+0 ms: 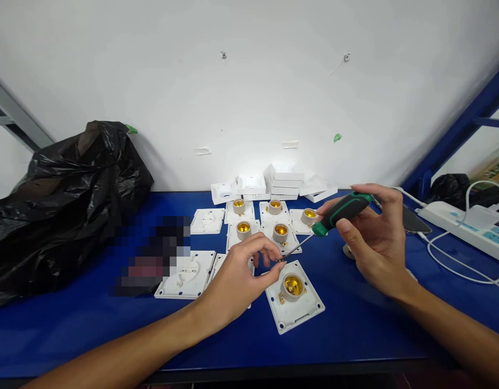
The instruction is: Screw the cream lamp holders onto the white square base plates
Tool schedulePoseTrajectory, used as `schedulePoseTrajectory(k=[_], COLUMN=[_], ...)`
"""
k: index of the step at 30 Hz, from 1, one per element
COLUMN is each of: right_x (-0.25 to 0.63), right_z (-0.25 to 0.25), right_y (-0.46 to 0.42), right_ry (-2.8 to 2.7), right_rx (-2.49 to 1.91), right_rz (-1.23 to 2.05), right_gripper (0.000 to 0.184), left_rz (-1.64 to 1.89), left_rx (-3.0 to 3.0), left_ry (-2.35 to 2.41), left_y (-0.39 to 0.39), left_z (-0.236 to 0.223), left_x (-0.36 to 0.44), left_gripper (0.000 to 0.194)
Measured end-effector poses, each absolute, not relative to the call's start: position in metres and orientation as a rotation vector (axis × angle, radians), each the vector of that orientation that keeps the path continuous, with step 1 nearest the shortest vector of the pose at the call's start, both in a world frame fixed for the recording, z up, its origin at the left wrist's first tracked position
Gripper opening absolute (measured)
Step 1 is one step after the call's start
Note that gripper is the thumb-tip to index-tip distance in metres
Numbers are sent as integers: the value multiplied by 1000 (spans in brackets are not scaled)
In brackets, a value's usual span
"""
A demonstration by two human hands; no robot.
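A screwdriver with a green and black handle point(342, 213) is held in my right hand point(379, 243), its shaft slanting down to the left. My left hand point(237, 275) pinches a small dark piece, perhaps a screw, at the screwdriver's tip; fingertips cover most of it. Just below and right of these fingers lies a white square plate point(294, 316). On it stands a round lamp socket point(292, 287) with a gold-coloured inside and small brass terminals at its sides. Behind my left hand are several more white plates with sockets, such as one socket point(281, 233).
Bare white plates point(209, 221) lie at the left, near a black plastic bag point(71, 216). White boxes point(288, 178) are stacked against the wall. A power strip point(468, 221) with white cables and a phone point(413, 220) sit at the right on the blue table point(355, 329).
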State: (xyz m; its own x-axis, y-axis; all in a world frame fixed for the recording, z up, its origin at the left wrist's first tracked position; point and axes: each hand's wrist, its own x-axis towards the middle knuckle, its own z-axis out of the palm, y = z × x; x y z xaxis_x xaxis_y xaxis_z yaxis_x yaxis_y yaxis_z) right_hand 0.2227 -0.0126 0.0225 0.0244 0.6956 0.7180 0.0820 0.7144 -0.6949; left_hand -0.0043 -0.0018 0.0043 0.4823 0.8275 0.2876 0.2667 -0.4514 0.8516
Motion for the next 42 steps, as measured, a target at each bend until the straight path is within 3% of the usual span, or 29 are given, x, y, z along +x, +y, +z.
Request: schedulePoseTrajectory(k=[3,8,12,22,28,42], right_x=[222,222,222,224,225,226], right_z=[21,22,24,19,12,4], right_y=[-13,-12,-12,-14,-18,-17], right_ry=[-1485,-1453,-1415,-1555,-1623,-1707], right_rx=[-689,-713,-728,-688,-698,-701], right_rz=[517,455,432,446,513,493], right_gripper=[39,38,36,44,47,54], left_rz=[919,786,724,536,508,519], left_rx=[1956,1926,1971,2059,2110,2166], left_ry=[901,905,868,823,803,792], left_y=[-2,-3,-3,-2,-2,-3], left_z=[4,3,0,-2,0,-5], left_x=[-6,-8,-8,-9,-8,-9], left_gripper=[5,42,55,48,34,32])
